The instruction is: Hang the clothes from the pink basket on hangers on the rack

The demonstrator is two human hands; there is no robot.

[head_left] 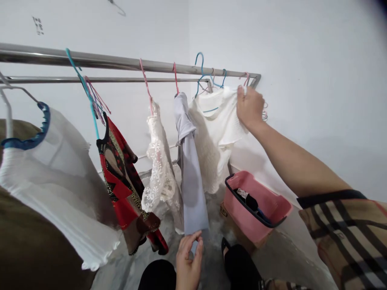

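Note:
My right hand [250,105] is closed on the shoulder of a white shirt [216,125], which hangs on a blue hanger [199,68] from the metal rail. The shirt's neckline is spread, and part of the hanger shows inside it. Low in the middle, my left hand [189,259] has curled fingers with a gap between thumb and forefinger. It is in front of the lower end of a pale grey garment [193,185]; whether it touches the cloth is hard to tell. Left of that garment hangs a white lace top [160,161] on a pink hanger [145,82].
The metal rail [111,60] runs across, with a second rail [121,79] behind. A red patterned garment [121,193] and a white garment with blue trim [54,193] hang leftward. A pink basket [256,205] with dark items stands on a cardboard box [238,233] by the wall.

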